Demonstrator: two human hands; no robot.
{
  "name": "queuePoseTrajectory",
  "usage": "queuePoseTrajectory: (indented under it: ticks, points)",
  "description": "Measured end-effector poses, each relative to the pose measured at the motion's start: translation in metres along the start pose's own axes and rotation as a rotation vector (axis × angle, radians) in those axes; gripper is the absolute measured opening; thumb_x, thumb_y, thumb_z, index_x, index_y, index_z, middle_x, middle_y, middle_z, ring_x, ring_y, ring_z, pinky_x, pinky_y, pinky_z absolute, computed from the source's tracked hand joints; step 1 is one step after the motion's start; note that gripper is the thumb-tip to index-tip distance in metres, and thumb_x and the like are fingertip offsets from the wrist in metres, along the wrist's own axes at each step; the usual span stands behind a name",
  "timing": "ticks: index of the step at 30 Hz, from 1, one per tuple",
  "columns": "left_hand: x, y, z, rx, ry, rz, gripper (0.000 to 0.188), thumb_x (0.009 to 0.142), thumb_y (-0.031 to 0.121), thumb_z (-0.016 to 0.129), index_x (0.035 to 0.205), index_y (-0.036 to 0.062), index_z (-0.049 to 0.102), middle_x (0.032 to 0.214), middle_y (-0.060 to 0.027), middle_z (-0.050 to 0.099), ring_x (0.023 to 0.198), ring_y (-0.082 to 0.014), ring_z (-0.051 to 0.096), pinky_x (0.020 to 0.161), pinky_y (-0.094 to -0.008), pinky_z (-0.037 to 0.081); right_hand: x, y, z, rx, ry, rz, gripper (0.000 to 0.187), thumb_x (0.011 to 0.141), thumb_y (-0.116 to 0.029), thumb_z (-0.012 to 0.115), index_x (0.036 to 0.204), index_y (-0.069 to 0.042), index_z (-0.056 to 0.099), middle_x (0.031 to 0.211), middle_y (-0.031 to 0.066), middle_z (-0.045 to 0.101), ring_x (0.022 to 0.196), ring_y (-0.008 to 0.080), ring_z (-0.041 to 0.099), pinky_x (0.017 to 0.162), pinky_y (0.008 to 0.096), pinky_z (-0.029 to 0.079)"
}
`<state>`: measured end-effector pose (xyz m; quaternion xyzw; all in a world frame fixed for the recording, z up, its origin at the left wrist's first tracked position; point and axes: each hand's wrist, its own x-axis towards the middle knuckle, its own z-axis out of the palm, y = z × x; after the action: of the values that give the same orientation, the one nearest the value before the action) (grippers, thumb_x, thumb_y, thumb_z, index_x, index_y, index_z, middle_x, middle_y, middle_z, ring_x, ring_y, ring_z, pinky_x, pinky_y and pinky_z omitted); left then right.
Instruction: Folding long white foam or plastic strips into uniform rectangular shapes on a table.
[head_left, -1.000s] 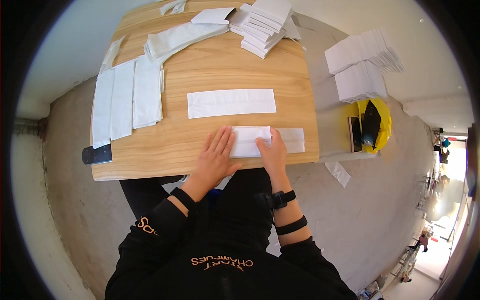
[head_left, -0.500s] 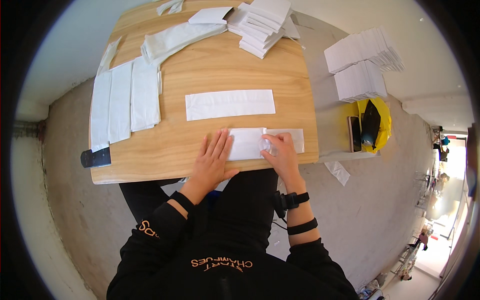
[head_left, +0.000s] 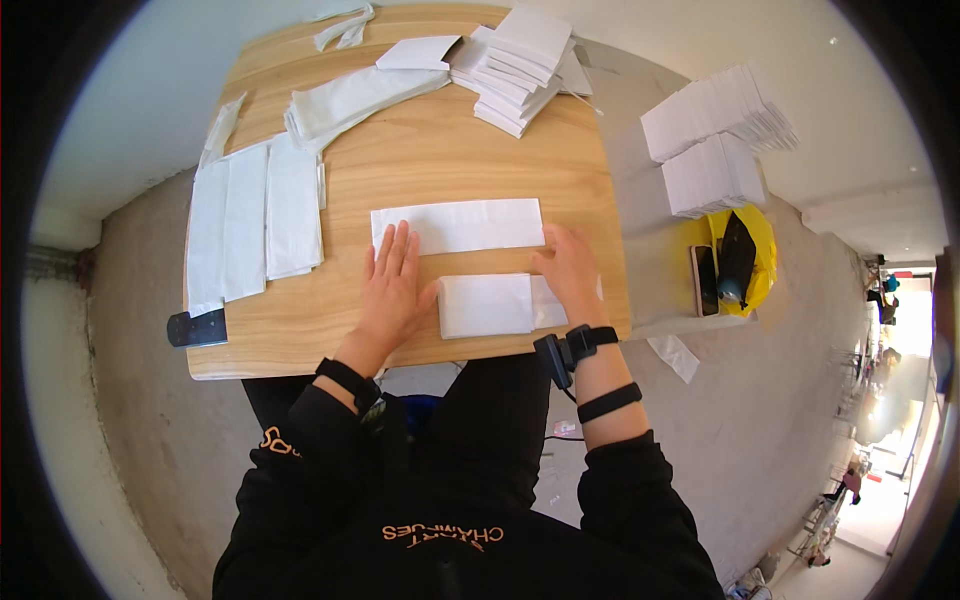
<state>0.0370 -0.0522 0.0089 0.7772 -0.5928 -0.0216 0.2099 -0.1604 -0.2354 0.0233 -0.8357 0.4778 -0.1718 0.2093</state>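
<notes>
At left, flat white strips (head_left: 246, 225) overlap on the wooden table (head_left: 400, 160). My left hand (head_left: 388, 285) is spread, grasping nothing, its fingertips over the near left corner of a long white sleeve (head_left: 475, 225) lying crosswise before me. Nearer my lap, a folded white sleeve (head_left: 485, 305) lies by the table's edge. My right hand (head_left: 572, 268) curls at the long sleeve's right end; whether it pinches, I cannot tell. Both sleeves look light, limp, easily creased, probably slippery, best taken by a short end.
</notes>
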Motion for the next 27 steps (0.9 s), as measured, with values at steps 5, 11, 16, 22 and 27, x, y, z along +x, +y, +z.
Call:
queuePoseTrajectory:
  ticks: [5,11,16,22,27]
  points:
    - [0.007,-0.022,-0.004,0.080,-0.044,0.035,0.050,0.082,0.022,0.064,0.125,0.0007,0.051,0.141,-0.0160,0.040,0.134,-0.0298,0.035,0.111,-0.0483,0.024,0.024,0.008,0.011,-0.138,-0.064,-0.049,0.009,0.073,-0.007,0.064,0.082,-0.006,0.062,0.091,0.0124,0.057,0.088,0.0322,0.058,0.073,0.0406,0.048]
    - [0.026,-0.028,-0.018,-0.011,0.063,0.148,0.016,0.073,0.009,0.066,0.088,0.0058,0.059,0.100,-0.0088,0.059,0.099,-0.0282,0.056,0.102,-0.0459,0.038,0.030,0.004,0.004,-0.191,-0.130,-0.235,0.006,0.074,-0.011,0.063,0.070,-0.007,0.061,0.085,0.0120,0.056,0.082,0.0314,0.059,0.066,0.0409,0.048]
    - [0.033,-0.033,-0.009,0.057,0.114,0.185,0.009,0.073,0.008,0.064,0.080,0.0077,0.058,0.088,-0.0070,0.055,0.088,-0.0258,0.055,0.101,-0.0426,0.040,0.031,0.005,-0.003,-0.022,-0.115,-0.179,0.004,0.074,-0.009,0.062,0.071,-0.008,0.060,0.085,0.0100,0.056,0.073,0.0303,0.058,0.064,0.0394,0.047]
    - [0.035,-0.036,-0.008,-0.029,0.174,0.156,0.011,0.072,0.004,0.064,0.079,0.0069,0.055,0.085,-0.0070,0.056,0.085,-0.0280,0.056,0.097,-0.0449,0.041,0.034,-0.008,-0.011,0.208,-0.036,-0.041,0.003,0.076,-0.009,0.064,0.076,-0.007,0.061,0.085,0.0090,0.058,0.075,0.0240,0.063,0.066,0.0353,0.049]
    - [0.032,-0.036,-0.016,-0.090,0.215,0.103,0.011,0.073,0.004,0.064,0.080,0.0071,0.056,0.084,-0.0064,0.058,0.084,-0.0283,0.057,0.096,-0.0466,0.042,0.032,-0.015,-0.011,0.340,0.018,-0.053,0.006,0.076,-0.007,0.065,0.080,-0.004,0.061,0.089,0.0111,0.060,0.076,0.0226,0.065,0.066,0.0313,0.052]
